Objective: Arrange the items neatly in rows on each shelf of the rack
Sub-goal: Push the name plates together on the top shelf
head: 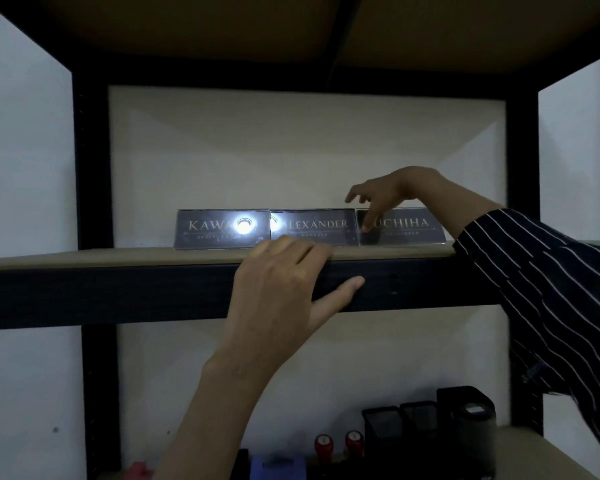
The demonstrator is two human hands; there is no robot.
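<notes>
Three name plates stand side by side in one row on the upper shelf (84, 258) of the rack, touching end to end: the KAWA plate (221, 229) at the left with a bright glare over its lettering, the ALEXANDER plate (314, 226) in the middle, and the UCHIHA plate (402, 226) at the right. The right hand (387, 199), reaching in from a striped sleeve (541, 292), hangs over the left end of the UCHIHA plate with fingers loosely spread, one fingertip on its face, gripping nothing. The left hand (284, 285) rests flat on the shelf's dark front beam (118, 292), fingers over the edge just below the ALEXANDER plate, thumb stretched along the beam, holding nothing. On the lower shelf sit black mesh holders (430, 424), two red-topped stamps (338, 443) and a blue item (278, 469)
</notes>
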